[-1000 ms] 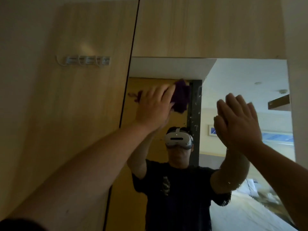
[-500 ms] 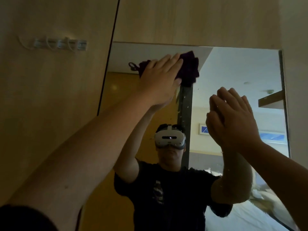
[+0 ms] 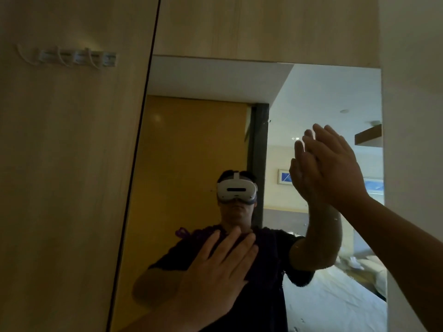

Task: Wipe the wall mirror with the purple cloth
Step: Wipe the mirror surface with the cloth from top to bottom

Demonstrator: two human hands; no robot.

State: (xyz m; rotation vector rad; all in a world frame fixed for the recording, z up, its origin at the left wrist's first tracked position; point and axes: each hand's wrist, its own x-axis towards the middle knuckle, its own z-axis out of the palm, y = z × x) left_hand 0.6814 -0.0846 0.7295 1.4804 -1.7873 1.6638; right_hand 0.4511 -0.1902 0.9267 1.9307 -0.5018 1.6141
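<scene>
The wall mirror (image 3: 191, 140) fills the middle of the view, set between wood panels. My left hand (image 3: 215, 274) lies flat with fingers spread low on the glass, pressing the purple cloth (image 3: 184, 233) against it. Only the cloth's loop and a dark edge show past my fingers; the rest blends with the dark shirt in the reflection. My right hand (image 3: 335, 173) rests flat and empty against the right side of the mirror, fingers together and pointing up, touching its own reflection.
A light wood panel (image 3: 60, 188) with a row of small white hooks (image 3: 79, 57) stands left of the mirror. More wood panelling runs above it. A pale wall (image 3: 412, 140) borders the mirror's right edge.
My left hand has swept the cloth down from the mirror's top edge to its lower middle. My right hand has stayed on the glass.
</scene>
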